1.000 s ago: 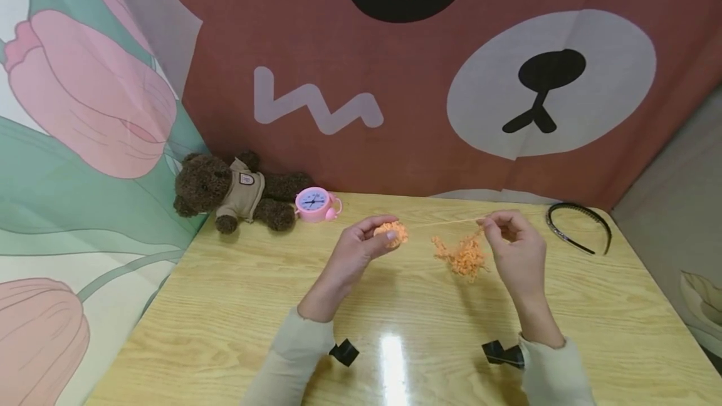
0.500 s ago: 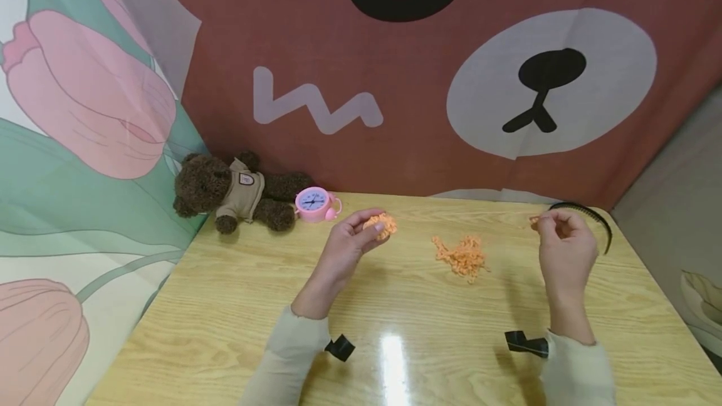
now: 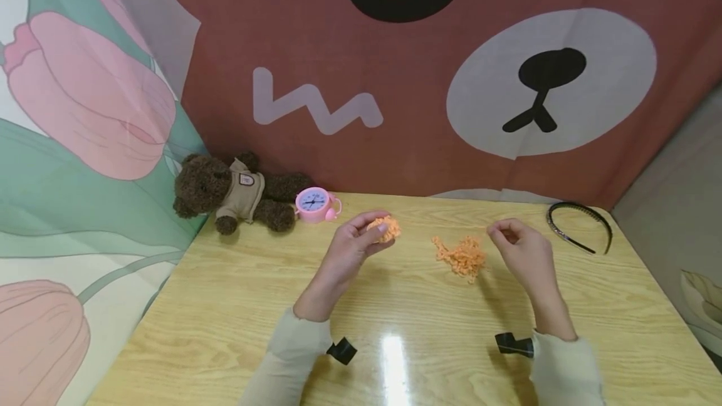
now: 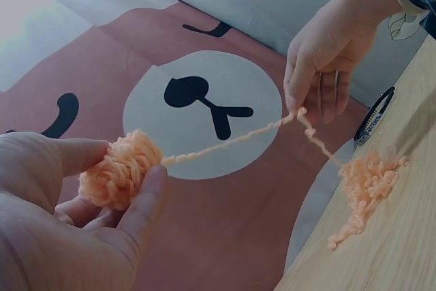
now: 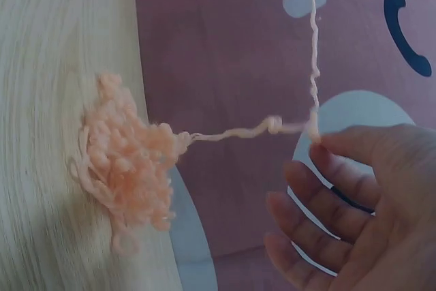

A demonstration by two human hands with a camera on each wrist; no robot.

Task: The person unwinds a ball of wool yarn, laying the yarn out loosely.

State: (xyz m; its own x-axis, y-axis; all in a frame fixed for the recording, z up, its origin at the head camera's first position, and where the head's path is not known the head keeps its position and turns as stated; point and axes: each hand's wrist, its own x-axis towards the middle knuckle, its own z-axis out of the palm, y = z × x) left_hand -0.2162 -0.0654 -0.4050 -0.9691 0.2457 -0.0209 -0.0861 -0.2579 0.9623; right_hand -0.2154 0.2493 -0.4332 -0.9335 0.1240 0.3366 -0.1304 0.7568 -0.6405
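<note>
Evidently, a thin, twisted orange yarn strand (image 4: 228, 144) stretches from a left hand (image 3: 346, 252) to a right hand (image 3: 523, 255).
Nearest, this side of the loose, crinkled orange yarn heap (image 3: 462, 259) on the pale wood-grain table (image 3: 237, 318), show two cream fabric sleeves (image 3: 564, 362); left of the heap and apart from it, the left thumb and fingers grip a compact, round orange yarn ball (image 4: 122, 172), while just right of the heap the right thumb and forefinger pinch the strand, which bends there and runs down into the heap; beyond the heap, to its left, stands a round pink alarm clock (image 3: 314, 202) beside a lying brown plush bear (image 3: 242, 199) in a beige shirt; beyond it, to its right, lies a curved black headband (image 3: 571, 205); behind everything hangs a reddish-brown printed cloth (image 3: 406, 161).
</note>
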